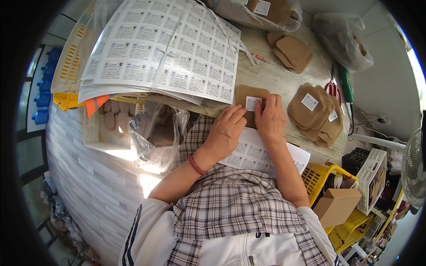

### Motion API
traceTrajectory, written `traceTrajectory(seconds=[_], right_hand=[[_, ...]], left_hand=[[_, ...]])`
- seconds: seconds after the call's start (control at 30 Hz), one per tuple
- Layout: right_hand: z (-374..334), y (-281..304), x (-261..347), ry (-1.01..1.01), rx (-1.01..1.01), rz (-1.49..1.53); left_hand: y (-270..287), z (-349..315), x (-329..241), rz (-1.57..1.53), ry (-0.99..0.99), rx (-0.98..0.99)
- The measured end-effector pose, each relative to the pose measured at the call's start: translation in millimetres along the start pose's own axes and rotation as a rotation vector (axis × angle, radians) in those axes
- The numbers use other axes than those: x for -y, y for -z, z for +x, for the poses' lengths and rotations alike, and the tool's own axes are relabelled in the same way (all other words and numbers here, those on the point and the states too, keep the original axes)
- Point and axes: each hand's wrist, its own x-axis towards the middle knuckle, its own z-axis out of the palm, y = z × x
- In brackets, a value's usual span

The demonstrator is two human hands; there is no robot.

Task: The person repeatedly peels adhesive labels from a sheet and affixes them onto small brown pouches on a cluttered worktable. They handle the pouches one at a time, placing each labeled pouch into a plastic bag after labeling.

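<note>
- At the near edge of the tabletop [262,73], a brown pad [242,91] lies under both hands, a white label [252,103] on its face.
- Left hand [228,124]: fingers bent and close together, fingertips down at the label's left side; whether they pinch anything, I cannot tell.
- Right hand [271,116]: fingers curled over the pad's right side, thumb near the label; whether it grips the pad or only presses, I cannot tell.
- Below the hands, a label sheet [246,153] lies partly under the right forearm, by the near edge.
- Over the tabletop's left end, a thick sheet stack [164,48], white strips across it, juts past the near edge.
- Toward the right edge, overlapping pads [306,115] lie in a pile, some labelled; red-handled scissors [333,91] are just beyond, beside a green-handled tool [345,84].
- Nearer the far edge, more pads [295,53] lie between two clear bags, one at the far edge [266,13], the other at the far right corner [341,40].
</note>
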Motion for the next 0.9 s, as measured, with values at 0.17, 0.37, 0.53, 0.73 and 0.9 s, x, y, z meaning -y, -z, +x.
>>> traceTrajectory(seconds=[0.17,0.37,0.53,0.73,0.9], right_hand=[[0,-1,0,-0.027,0.009,-0.042],[-2,-10,-11,-0.078,-0.031,-0.051],[2,6,-13,-0.114,-0.095,-0.008],[28,92,-56,-0.161,-0.329,-0.095],[47,129,-105,-0.175,-0.215,-0.456]], left_hand=[[-2,-2,1,-0.02,-0.009,-0.018],[-7,-7,6,-0.026,-0.034,-0.039],[-5,-12,10,-0.089,-0.018,-0.115],[13,-12,4,-0.217,0.122,-0.046],[16,-13,17,-0.492,0.255,0.056]])
